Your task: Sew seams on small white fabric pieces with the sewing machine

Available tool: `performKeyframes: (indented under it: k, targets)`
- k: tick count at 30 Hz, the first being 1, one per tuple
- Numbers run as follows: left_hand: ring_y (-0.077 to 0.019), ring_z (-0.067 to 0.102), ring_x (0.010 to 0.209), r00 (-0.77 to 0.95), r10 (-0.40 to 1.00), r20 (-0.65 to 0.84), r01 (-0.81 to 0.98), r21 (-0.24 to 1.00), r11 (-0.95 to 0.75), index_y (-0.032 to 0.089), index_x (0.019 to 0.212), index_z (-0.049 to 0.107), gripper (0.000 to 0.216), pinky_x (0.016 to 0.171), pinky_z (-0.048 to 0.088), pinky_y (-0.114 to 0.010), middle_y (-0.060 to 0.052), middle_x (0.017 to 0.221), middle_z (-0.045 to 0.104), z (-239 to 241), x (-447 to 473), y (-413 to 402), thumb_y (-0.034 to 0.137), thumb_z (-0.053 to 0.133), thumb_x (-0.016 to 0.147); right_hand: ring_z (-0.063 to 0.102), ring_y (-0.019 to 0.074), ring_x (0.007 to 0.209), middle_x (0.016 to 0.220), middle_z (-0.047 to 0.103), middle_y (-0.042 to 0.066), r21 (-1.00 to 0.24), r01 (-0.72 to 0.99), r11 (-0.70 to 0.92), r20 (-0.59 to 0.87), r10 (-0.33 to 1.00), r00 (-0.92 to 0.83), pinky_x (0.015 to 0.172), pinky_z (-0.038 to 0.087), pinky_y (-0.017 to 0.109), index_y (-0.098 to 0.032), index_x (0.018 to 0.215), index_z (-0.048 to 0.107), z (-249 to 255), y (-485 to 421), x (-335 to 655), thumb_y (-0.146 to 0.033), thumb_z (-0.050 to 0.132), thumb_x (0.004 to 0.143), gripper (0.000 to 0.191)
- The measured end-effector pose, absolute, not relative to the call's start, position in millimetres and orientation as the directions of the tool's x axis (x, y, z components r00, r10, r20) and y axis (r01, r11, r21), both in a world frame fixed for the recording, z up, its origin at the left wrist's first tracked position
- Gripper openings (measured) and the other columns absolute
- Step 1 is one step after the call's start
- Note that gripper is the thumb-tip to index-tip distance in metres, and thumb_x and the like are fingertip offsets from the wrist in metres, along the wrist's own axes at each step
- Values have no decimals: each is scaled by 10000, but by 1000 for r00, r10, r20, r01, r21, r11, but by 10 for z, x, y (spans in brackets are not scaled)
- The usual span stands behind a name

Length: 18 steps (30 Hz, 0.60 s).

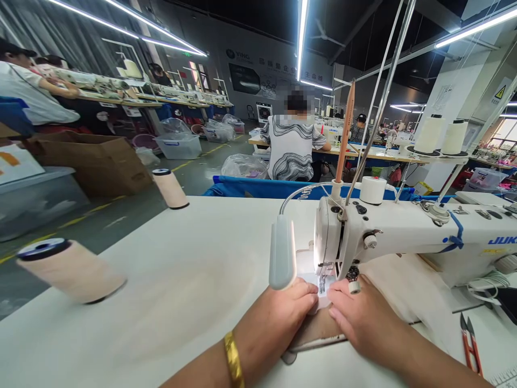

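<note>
Fingertips of left hand [288, 307] and right hand [359, 312] on pale piece [322, 303], unclenched; impossible to tell whether pinching it. Sits at the presser foot [322, 284] of the sewing machine [388, 231], probably partway through; finished and remaining portions indistinguishable. Beyond: lamp [281, 253]; snips [470, 345] rightward; leftward on worktop [161, 328], two thread cones [76, 272].

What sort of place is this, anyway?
Probably a sewing workshop or garment factory: a white JUKI sewing machine stands in front, two pale peach cone-shaped thread spools stand on the white tabletop, and more pale sewing machines form a row at upper left.
</note>
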State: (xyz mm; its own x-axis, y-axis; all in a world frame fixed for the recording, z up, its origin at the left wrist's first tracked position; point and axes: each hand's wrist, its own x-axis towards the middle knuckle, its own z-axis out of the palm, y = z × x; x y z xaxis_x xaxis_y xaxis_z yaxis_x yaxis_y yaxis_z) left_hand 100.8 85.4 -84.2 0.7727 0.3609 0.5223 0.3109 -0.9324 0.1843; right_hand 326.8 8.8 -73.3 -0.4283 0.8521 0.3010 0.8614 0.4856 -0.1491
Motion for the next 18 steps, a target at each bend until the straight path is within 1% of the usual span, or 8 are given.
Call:
performKeyframes:
  k: [4,6,8,10,12,15,17,18]
  targets:
    - [-221,723,871,766,391,511,333,204,-920,226,1017,698,310,826,584,-352,-48,969,755,-833,1006,863,40,449,1022,626,280,942,1098,733,109,-171,862,478,306,857,-414,823,510,403,-187,1065,661,-733,75,3272,-159,561,1024,112]
    - [-240,715,906,762,427,486,365,222,-904,221,1111,684,284,832,576,-381,-63,1050,750,-842,1006,866,87,443,1041,631,286,952,1121,739,109,-166,858,486,324,848,-418,827,519,407,-187,1095,665,-743,74,3284,-154,568,1018,129]
    - [-270,689,910,742,485,463,430,227,-874,219,1191,659,222,822,565,-421,-82,1121,726,-876,1007,870,172,505,1037,640,294,982,1148,742,117,-157,851,501,349,834,-427,848,528,415,-186,1153,664,-759,79,3303,-148,565,1020,170]
    - [-304,646,897,707,547,449,515,204,-833,227,1184,657,203,795,545,-448,-94,1109,692,-925,1007,867,288,609,997,646,296,995,1136,744,127,-148,843,517,368,820,-439,857,530,417,-184,1200,654,-775,81,3323,-150,551,1028,204]
    - [-328,600,894,672,595,441,586,175,-791,231,1062,670,186,779,523,-461,-94,1031,652,-957,1000,848,367,681,934,638,286,940,1041,740,116,-139,836,531,382,807,-449,813,521,402,-190,1142,649,-783,72,3331,-143,516,1032,178]
    - [-338,572,910,666,586,461,585,164,-794,225,783,602,194,804,508,-485,-107,996,618,-919,975,772,367,702,870,590,252,814,896,710,71,-176,786,593,443,760,-475,735,490,364,-216,990,608,-779,35,3302,-114,461,1012,180]
    - [-319,586,902,692,529,492,511,183,-840,225,699,552,252,817,508,-477,-108,1017,634,-834,954,694,352,698,861,600,243,859,965,726,72,-233,719,655,490,718,-495,783,503,355,-218,1015,593,-771,9,3263,-113,453,995,176]
    - [-299,598,879,714,502,488,466,205,-861,227,714,571,229,803,510,-453,-95,1008,648,-783,943,653,341,694,870,610,241,899,1022,731,78,-255,691,676,491,707,-509,814,508,354,-215,1046,590,-767,1,3244,-120,460,989,171]
